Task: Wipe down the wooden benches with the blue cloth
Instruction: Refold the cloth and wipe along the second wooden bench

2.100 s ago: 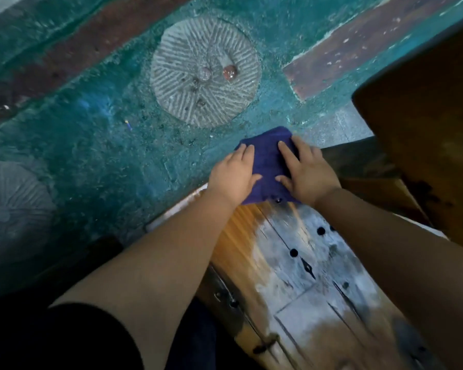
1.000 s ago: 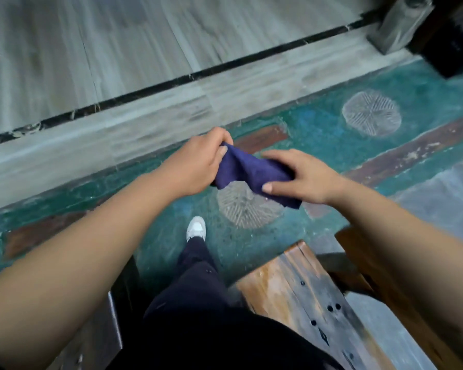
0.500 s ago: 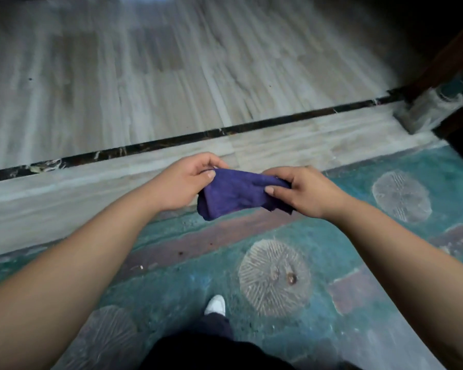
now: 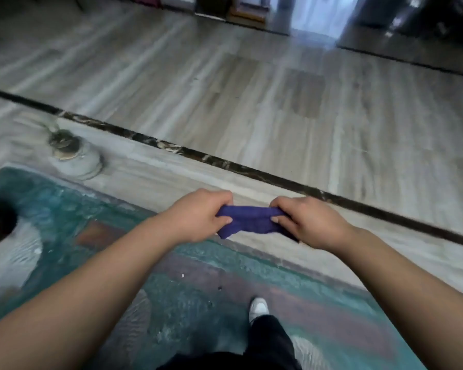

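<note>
Now both fists closed: left hand (image 4: 198, 214) and right hand (image 4: 309, 222) pinch opposite ends of crumpled dark-blue cloth (image 4: 249, 222). Cloth stretched between them, above floor

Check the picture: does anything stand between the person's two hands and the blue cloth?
Nothing visible does. The left hand and the right hand each already pinch an end of the blue cloth, held above the floor.

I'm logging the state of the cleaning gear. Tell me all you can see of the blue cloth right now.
The blue cloth is dark blue-purple, soft fabric, bunched and stretched into a short band. It is held in the air over the floor, with no bench in view. The left hand pinches its left end and the right hand its right end; a loose corner hangs below the left grip. Nothing else touches it.
</note>
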`<state>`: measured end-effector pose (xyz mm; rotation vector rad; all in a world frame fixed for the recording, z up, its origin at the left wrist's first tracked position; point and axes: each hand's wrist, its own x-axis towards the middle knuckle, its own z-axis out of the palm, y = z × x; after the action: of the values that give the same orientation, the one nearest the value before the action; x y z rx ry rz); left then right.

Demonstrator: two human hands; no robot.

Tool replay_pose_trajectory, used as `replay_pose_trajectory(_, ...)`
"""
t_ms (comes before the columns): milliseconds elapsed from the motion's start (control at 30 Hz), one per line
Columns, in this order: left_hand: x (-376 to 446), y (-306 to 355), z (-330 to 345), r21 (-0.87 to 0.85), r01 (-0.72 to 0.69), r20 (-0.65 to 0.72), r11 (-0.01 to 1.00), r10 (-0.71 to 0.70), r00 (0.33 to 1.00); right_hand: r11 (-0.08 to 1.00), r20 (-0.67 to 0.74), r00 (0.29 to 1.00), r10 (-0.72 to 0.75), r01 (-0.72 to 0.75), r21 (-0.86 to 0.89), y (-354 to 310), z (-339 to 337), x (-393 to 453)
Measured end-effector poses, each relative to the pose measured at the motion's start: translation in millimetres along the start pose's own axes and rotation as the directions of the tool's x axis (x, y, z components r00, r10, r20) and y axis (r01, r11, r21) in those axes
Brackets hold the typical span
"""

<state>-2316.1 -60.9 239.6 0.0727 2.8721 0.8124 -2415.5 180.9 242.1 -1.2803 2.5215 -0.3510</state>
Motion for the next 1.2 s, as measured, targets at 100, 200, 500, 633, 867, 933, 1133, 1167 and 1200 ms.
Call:
replay_pose_trajectory(100, -16.8, -42.2, -6.2, 0.081, 0.204, -0.088, 0.976, -0.197, 0.977, 0.977, 0.158, 0.964, -0.214, 0.213, 0.024, -9.9, -1.6, 86.4)
replay_pose_trajectory(200, -42.7, -78.2, -11.2, 0.13, 0.385, -0.194, 0.914, -0.358, 0.913, 0.915, 0.297, 0.873, -0.387, 0.403, 0.01, -39.1, 3.7, 162.0)
replay_pose_trajectory(500, -174.5, -163.4, -33.0, -0.226, 0.745, -0.451, 0.627, -0.745, 0.491, 0.725, 0.396, 0.62, -0.678, 0.652, 0.22, -211.2, 48.9, 317.2)
replay_pose_trajectory(633, -229.9, -224.7, -33.9, -0.399, 0.775, -0.474, 0.49, -0.834, 0.283, 0.652, 0.428, 0.51, -0.747, 0.687, 0.32, -306.0, 94.2, 380.8)
replay_pose_trajectory(867, -314.7, -344.9, -86.4, -0.574, 0.748, -0.439, 0.332, -0.897, 0.061, 0.671, 0.472, 0.486, -0.736, 0.617, 0.41, -470.8, 158.3, 484.4)
replay_pose_trajectory(933, -331.8, -371.9, -108.8, -0.601, 0.736, -0.453, 0.311, -0.892, 0.007, 0.695, 0.422, 0.557, -0.716, 0.514, 0.502, -510.6, 163.1, 511.0)
replay_pose_trajectory(1133, -378.9, -472.1, -169.1, -0.717, 0.654, -0.451, 0.24, -0.875, -0.174, 0.617, 0.402, 0.515, -0.757, 0.358, 0.701, -635.5, 195.1, 604.9)
replay_pose_trajectory(1167, -384.9, -488.8, -175.7, -0.729, 0.649, -0.447, 0.216, -0.869, -0.212, 0.597, 0.395, 0.484, -0.781, 0.392, 0.7, -654.9, 204.5, 619.4)
replay_pose_trajectory(1200, -390.5, -502.9, -180.9, -0.736, 0.649, -0.443, 0.192, -0.861, -0.248, 0.579, 0.385, 0.459, -0.801, 0.426, 0.695, -672.5, 213.6, 632.1)
